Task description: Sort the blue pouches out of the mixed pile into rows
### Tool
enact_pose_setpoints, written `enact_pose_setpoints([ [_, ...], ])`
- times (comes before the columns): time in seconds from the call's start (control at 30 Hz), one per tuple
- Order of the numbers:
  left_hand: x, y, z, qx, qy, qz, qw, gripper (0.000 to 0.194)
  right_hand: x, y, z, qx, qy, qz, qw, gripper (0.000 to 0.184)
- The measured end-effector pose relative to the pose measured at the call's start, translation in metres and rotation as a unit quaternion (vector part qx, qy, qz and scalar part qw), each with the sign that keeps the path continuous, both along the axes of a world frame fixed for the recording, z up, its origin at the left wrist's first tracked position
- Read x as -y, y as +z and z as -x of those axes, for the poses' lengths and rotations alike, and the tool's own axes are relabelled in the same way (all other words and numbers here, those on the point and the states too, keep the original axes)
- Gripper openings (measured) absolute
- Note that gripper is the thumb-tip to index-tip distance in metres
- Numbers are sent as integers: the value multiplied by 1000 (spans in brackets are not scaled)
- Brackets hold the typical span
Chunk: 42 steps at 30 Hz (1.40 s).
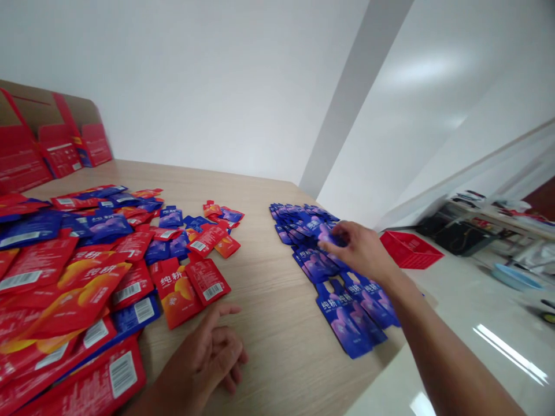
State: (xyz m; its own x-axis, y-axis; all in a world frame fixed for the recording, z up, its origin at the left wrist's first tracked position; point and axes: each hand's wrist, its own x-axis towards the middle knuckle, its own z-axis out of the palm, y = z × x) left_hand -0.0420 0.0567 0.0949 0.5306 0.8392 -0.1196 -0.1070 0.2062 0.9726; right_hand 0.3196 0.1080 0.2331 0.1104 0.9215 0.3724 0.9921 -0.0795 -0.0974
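My right hand (362, 248) reaches over the blue packets (347, 323) lined up in overlapping rows on the right of the table. Its thumb and fingers pinch a blue packet (324, 233) with a purple print, just over the rows; the fingertips are partly hidden. My left hand (217, 352) hovers at the table's front, palm inward. Its index finger points out and the others curl loosely, with nothing in them. Close by lie a red packet with a barcode (208, 281) and a red packet with orange fruit (176, 292).
A large mixed heap of red and blue packets (87, 277) covers the left of the wooden table (260, 289). Red cardboard boxes (60, 150) stand open at the back left against the wall. Beyond the table's right edge, a red crate (410, 248) and a light blue basin (515, 277) are on the floor.
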Motion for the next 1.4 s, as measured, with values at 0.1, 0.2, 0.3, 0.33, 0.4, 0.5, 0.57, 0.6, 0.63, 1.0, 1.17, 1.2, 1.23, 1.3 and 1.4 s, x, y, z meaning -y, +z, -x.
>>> enact_pose_setpoints([
  [0.1, 3, -12, -1, -22, -13, -42, 999, 74, -55, 0, -35, 43, -149, 48, 987, 39],
  [0.2, 2, -25, 1, -17, -33, -66, 997, 70, -90, -8, -52, 59, -189, 76, 977, 40],
  [0.3, 1, -32, 4, -15, -40, -73, 996, 70, -105, -19, -58, 67, -208, 108, 970, 41],
  [0.33, 1, -33, 5, -13, -43, -76, 996, 70, -108, -23, -58, 69, -210, 118, 968, 42],
  [0.4, 2, -34, 6, -10, -52, -78, 996, 69, -111, -28, -60, 72, -207, 135, 966, 42],
  [0.5, 2, -35, 6, -9, -61, -84, 995, 67, -115, -32, -62, 67, -186, 158, 968, 38],
  [0.57, 1, -36, 6, -13, -69, -98, 993, 66, -118, -32, -64, 58, -171, 168, 969, 37],
  [0.6, 0, -37, 6, -15, -70, -107, 992, 65, -119, -31, -65, 52, -165, 172, 970, 37],
  [0.63, 0, -37, 6, -18, -73, -114, 991, 64, -120, -30, -66, 48, -162, 173, 970, 38],
  [1.0, 0, -37, 7, -25, -61, -116, 991, 57, -136, -38, -70, 34, -202, 151, 967, 47],
  [1.17, -1, -40, 4, -26, -64, -134, 989, 49, -136, -43, -63, 29, -205, 157, 966, 44],
  [1.2, -1, -40, 3, -25, -66, -140, 988, 47, -134, -42, -61, 28, -205, 158, 966, 43],
  [1.23, -1, -38, 2, -26, -69, -149, 986, 45, -133, -41, -58, 28, -205, 160, 965, 42],
  [1.3, -1, -34, 1, -36, -77, -173, 981, 39, -132, -36, -48, 31, -206, 158, 965, 43],
  [1.4, -3, -26, 1, -65, -94, -196, 974, 32, -134, -27, -16, 41, -172, 127, 976, 51],
])
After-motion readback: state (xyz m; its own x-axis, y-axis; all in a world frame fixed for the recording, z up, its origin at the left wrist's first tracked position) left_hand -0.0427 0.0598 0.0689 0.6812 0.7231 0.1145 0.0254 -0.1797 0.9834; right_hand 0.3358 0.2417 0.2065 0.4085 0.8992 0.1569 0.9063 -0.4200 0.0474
